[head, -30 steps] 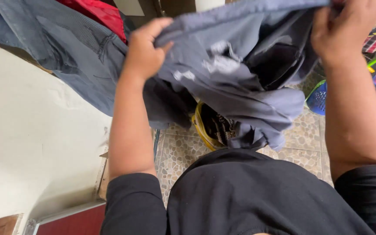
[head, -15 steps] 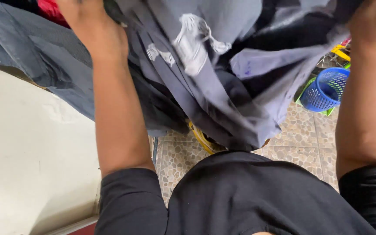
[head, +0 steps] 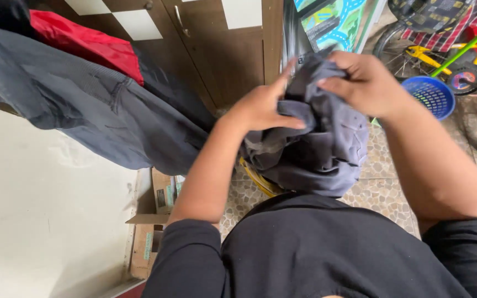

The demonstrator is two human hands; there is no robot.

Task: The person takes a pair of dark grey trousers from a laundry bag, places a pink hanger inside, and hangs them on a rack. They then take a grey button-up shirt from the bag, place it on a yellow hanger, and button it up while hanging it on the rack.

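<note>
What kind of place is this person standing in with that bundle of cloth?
Probably a lived-in home, perhaps a utility or storage corner. A brown wooden cupboard stands on pebble-patterned floor tiles, a child's bicycle is parked beside a blue plastic basket, and dark garments lie draped on a pale surface.

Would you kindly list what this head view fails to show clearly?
- Yellow-rimmed basket: mostly hidden under the bunched grey garment; contents unseen.
- Left hand and right hand: some fingertips are buried in the cloth.
- Child's bicycle: cut off by the right edge.
- Cardboard box: partly behind the left arm.
</note>
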